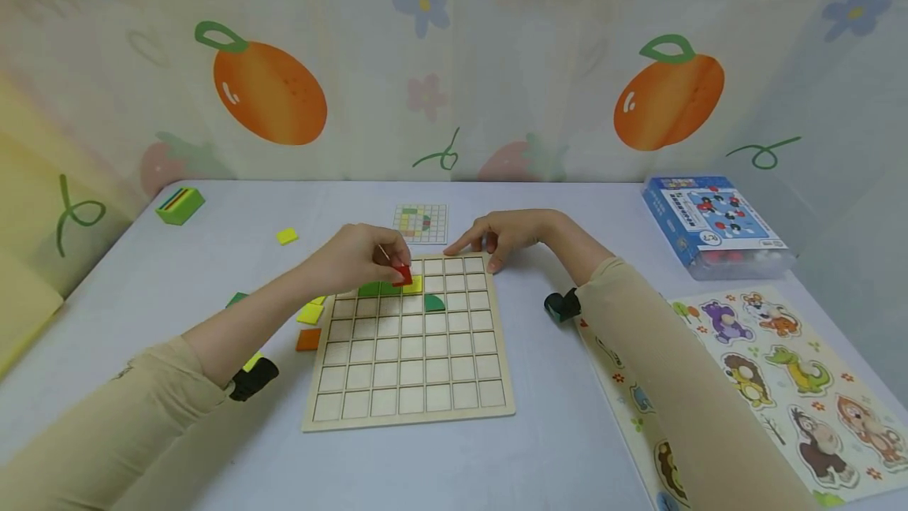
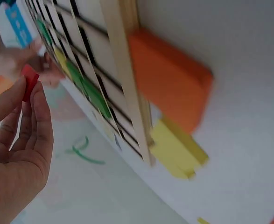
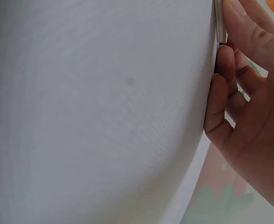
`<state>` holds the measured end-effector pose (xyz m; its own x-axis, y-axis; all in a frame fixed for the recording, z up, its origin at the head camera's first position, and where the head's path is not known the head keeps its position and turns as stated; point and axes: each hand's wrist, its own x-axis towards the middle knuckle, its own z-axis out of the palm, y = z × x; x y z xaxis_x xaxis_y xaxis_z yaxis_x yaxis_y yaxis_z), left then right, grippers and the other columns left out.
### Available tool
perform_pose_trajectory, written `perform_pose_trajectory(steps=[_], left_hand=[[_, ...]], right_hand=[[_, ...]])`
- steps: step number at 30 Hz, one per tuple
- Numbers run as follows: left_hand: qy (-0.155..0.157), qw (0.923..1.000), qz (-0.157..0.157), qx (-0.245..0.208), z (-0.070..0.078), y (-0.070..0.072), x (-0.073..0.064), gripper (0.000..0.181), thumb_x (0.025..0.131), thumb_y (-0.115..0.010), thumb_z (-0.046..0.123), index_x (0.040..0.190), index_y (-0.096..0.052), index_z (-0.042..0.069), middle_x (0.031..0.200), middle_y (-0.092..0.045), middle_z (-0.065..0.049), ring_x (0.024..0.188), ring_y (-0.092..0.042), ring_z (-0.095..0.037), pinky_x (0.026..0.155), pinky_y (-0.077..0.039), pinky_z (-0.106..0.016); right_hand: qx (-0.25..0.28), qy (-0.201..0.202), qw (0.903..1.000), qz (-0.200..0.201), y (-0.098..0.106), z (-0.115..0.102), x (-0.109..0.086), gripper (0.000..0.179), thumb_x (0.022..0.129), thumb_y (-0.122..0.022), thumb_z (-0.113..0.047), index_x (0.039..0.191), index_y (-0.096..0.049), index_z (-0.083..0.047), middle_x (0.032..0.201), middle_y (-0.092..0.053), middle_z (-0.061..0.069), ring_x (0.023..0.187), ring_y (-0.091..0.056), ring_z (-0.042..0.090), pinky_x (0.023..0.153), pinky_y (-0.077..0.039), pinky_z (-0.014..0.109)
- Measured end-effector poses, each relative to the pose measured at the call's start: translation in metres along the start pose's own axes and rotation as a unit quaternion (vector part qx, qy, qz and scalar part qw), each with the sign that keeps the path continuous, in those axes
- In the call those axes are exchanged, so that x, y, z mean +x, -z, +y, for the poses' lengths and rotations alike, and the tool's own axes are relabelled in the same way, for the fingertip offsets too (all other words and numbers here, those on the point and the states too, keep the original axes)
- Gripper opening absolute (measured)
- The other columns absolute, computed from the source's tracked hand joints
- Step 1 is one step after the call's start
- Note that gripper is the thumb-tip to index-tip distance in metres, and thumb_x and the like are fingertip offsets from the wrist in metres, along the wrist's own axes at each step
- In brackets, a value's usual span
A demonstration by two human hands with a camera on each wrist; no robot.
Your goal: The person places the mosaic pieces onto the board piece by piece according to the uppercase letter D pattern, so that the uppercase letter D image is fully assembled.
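the red piece [image 1: 403, 275] was pinched by the left hand [image 1: 360, 255] above the grid board [image 1: 411, 348], close to the yellow tile [image 1: 415, 286], while the board's far right corner was held by the right hand [image 1: 507, 233], so a flat, gentle lowering, without that tile being nudged, seemed best.

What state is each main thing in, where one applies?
Left hand, pinching a small red tile
Pale wooden grid board, flat, mostly unfilled
Right hand, touching the board's far right corner
Green quarter-circle tile, lying on the board
Flat orange tile, lying beside the board
Blue and clear plastic box, apparently closed
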<state>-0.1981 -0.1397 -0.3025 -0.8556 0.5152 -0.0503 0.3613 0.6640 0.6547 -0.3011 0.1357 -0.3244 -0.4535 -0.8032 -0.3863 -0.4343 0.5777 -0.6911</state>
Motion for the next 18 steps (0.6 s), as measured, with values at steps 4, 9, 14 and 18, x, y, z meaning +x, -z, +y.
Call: perform_pose_trajectory(steps=[4,9,14,18], left_hand=[[-0.026,0.9991,-0.031,-0.009,0.011,-0.017,0.001,0.012,0.083,-0.074,0.000,0.090,-0.069,0.007,0.087,-0.072,-0.007,0.078,-0.070,-0.013,0.075,-0.057,-0.027],[-0.035,0.9976,-0.057,-0.013,0.018,-0.031,0.000,0.011,0.082,-0.075,0.001,0.089,-0.069,0.007,0.085,-0.073,-0.005,0.077,-0.067,-0.010,0.073,-0.054,-0.023],[-0.036,0.9974,-0.062,-0.005,0.023,-0.040,-0.001,0.010,0.080,-0.077,0.002,0.085,-0.070,0.006,0.083,-0.072,-0.004,0.076,-0.065,-0.009,0.071,-0.053,-0.022],[-0.023,0.9982,-0.055,-0.005,0.028,-0.046,-0.002,0.011,0.078,-0.079,0.003,0.081,-0.070,0.007,0.077,-0.070,-0.003,0.071,-0.061,-0.008,0.068,-0.051,-0.022]], right_hand=[[-0.005,0.002,1.0000,0.002,0.000,0.000,0.000,0.071,0.077,-0.080,-0.006,0.142,-0.053,-0.017,0.113,-0.051,0.010,0.082,-0.041,0.016,0.073,-0.034,0.023],[-0.004,0.003,1.0000,0.003,-0.001,-0.001,-0.001,0.072,0.076,-0.080,-0.007,0.142,-0.053,-0.017,0.114,-0.052,0.010,0.082,-0.042,0.016,0.074,-0.035,0.023],[-0.004,0.002,1.0000,0.002,0.000,-0.002,-0.001,0.073,0.075,-0.081,-0.008,0.142,-0.054,-0.018,0.115,-0.053,0.010,0.082,-0.043,0.016,0.074,-0.035,0.023],[-0.003,0.002,1.0000,0.003,0.000,-0.001,-0.001,0.073,0.075,-0.081,-0.007,0.142,-0.054,-0.018,0.113,-0.053,0.010,0.082,-0.043,0.016,0.073,-0.035,0.022]])
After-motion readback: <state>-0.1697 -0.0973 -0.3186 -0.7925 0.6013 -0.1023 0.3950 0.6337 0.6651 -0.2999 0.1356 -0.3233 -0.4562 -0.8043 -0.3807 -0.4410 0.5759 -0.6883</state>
